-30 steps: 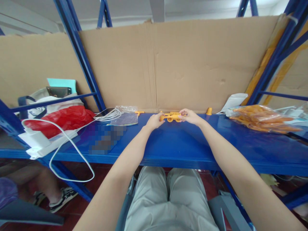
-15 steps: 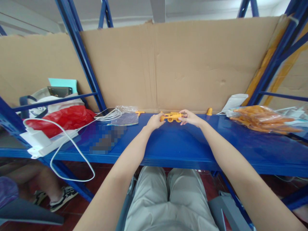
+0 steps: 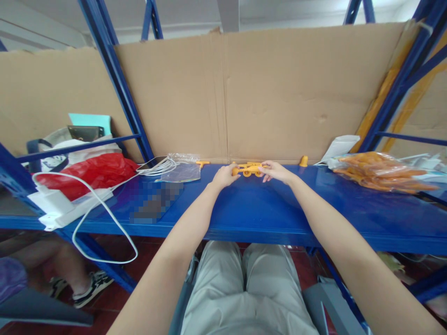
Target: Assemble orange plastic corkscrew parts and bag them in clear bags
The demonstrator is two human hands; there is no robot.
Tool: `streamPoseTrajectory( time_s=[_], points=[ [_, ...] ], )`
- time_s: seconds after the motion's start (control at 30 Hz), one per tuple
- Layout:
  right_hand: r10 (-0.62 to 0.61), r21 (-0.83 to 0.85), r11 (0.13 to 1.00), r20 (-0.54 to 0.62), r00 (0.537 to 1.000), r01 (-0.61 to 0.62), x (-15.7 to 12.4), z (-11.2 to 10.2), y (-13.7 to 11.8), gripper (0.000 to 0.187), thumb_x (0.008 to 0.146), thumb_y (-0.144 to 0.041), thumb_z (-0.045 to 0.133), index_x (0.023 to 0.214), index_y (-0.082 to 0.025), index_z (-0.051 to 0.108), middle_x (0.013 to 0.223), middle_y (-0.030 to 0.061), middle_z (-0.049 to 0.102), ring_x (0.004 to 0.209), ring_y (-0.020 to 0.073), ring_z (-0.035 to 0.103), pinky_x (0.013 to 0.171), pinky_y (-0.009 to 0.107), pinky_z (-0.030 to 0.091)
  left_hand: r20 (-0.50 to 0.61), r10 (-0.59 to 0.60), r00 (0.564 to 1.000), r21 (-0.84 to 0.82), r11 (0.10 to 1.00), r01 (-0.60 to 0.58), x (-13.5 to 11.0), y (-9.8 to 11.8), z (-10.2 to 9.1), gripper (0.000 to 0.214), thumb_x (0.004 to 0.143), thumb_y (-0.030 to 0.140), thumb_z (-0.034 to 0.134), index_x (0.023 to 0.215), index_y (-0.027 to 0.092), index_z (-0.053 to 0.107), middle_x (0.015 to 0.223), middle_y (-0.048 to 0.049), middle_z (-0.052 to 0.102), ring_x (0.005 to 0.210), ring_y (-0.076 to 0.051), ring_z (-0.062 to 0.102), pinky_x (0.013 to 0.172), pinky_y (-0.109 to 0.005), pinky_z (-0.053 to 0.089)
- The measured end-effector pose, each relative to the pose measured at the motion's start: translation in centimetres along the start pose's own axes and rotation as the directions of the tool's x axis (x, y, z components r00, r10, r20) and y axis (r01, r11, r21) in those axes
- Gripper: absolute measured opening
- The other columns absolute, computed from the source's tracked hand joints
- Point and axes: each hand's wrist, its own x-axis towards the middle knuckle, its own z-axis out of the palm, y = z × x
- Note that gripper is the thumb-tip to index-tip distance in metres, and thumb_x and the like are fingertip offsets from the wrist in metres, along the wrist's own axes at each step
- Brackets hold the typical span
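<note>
A yellow toy vehicle [image 3: 249,170] with small round wheels is on the blue shelf top, between my two hands. My left hand [image 3: 225,177] is closed on its left end, thumb and fingers pinching it. Around its right end, my right hand [image 3: 275,172] grips with thumb and index finger, the other fingers bent below. Parts of the toy are hidden behind the fingers. Near the cardboard at the back lie a yellow T-shaped piece [image 3: 202,163] to the left and a yellow cone-like piece [image 3: 303,161] to the right.
A plastic bag of orange pieces [image 3: 380,172] lies at the right. Left are a clear bag [image 3: 181,171], coiled white cable [image 3: 162,166], a red bag [image 3: 94,172] and a white power strip [image 3: 75,209]. A cardboard wall [image 3: 279,93] closes the back. Another person's leg [image 3: 75,267] shows lower left.
My right hand has shifted very slightly, its fingers curling a little lower at the toy's right end. The left hand keeps its hold, and the toy stays in place.
</note>
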Motion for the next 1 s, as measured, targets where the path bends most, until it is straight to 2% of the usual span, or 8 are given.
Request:
streamPoseTrajectory(
  time_s=[0.2, 0.3, 0.5, 0.73, 0.87, 1.0],
  points=[
    [0.024, -0.005, 1.000, 0.034, 0.999, -0.024, -0.29, -0.03, -0.25, 0.022, 0.090, -0.017, 0.062, 0.108, -0.018, 0.049, 0.078, 0.0016, 0.072, 0.050, 0.0091, 0.063, 0.047, 0.018, 0.047, -0.005, 0.011, 1.000, -0.005, 1.000, -0.011, 0.12, -0.28, 0.26, 0.037, 0.084, 0.035, 0.067, 0.118, 0.020, 0.065, 0.086, -0.0044, 0.072, 0.083, -0.020, 0.068, 0.075, -0.026, 0.049],
    [0.026, -0.016, 1.000, 0.040, 0.999, -0.026, -0.46, -0.02, -0.32, 0.021, 0.090, -0.016, 0.061, 0.107, -0.018, 0.049, 0.079, 0.0024, 0.073, 0.050, 0.0091, 0.063, 0.048, 0.018, 0.047, -0.011, 0.021, 1.000, -0.007, 1.000, -0.021, 0.20, -0.39, 0.37, 0.035, 0.085, 0.037, 0.066, 0.115, 0.020, 0.065, 0.084, -0.0037, 0.073, 0.081, -0.019, 0.068, 0.074, -0.026, 0.049],
    [0.031, -0.018, 0.999, 0.024, 0.999, -0.031, -0.12, -0.02, 0.07, 0.021, 0.089, -0.021, 0.066, 0.105, -0.016, 0.053, 0.073, 0.0031, 0.072, 0.048, 0.0091, 0.062, 0.048, 0.018, 0.046, -0.015, 0.016, 1.000, -0.014, 1.000, -0.016, 0.18, -0.35, 0.35, 0.032, 0.085, 0.037, 0.067, 0.112, 0.020, 0.067, 0.085, -0.0042, 0.073, 0.081, -0.020, 0.068, 0.074, -0.026, 0.049],
    [0.025, -0.021, 0.999, 0.057, 0.998, -0.024, 0.33, -0.01, 0.43, 0.018, 0.089, -0.029, 0.067, 0.095, -0.013, 0.059, 0.066, 0.0032, 0.070, 0.046, 0.0093, 0.061, 0.047, 0.017, 0.044, 0.001, 0.001, 1.000, -0.008, 1.000, -0.001, 0.17, -0.40, 0.30, 0.031, 0.083, 0.031, 0.069, 0.112, 0.021, 0.067, 0.082, -0.0035, 0.072, 0.081, -0.020, 0.068, 0.074, -0.027, 0.048],
    [0.017, -0.022, 1.000, 0.079, 0.997, -0.016, 0.28, 0.04, 0.34, 0.028, 0.093, -0.039, 0.060, 0.085, -0.012, 0.062, 0.062, 0.0052, 0.069, 0.045, 0.0097, 0.060, 0.046, 0.018, 0.044, -0.008, 0.015, 1.000, 0.004, 1.000, -0.015, 0.17, -0.38, 0.28, 0.030, 0.083, 0.029, 0.069, 0.112, 0.021, 0.066, 0.082, -0.0031, 0.072, 0.081, -0.020, 0.068, 0.074, -0.026, 0.048],
    [0.025, -0.001, 1.000, 0.079, 0.997, -0.025, 0.30, 0.03, 0.40, 0.034, 0.095, -0.044, 0.054, 0.085, -0.012, 0.062, 0.057, 0.0048, 0.066, 0.041, 0.0101, 0.058, 0.042, 0.018, 0.043, -0.007, 0.019, 1.000, -0.013, 1.000, -0.020, 0.13, -0.18, 0.14, 0.028, 0.084, 0.028, 0.068, 0.111, 0.020, 0.066, 0.079, -0.0023, 0.072, 0.080, -0.020, 0.068, 0.074, -0.026, 0.048]
  ],
)
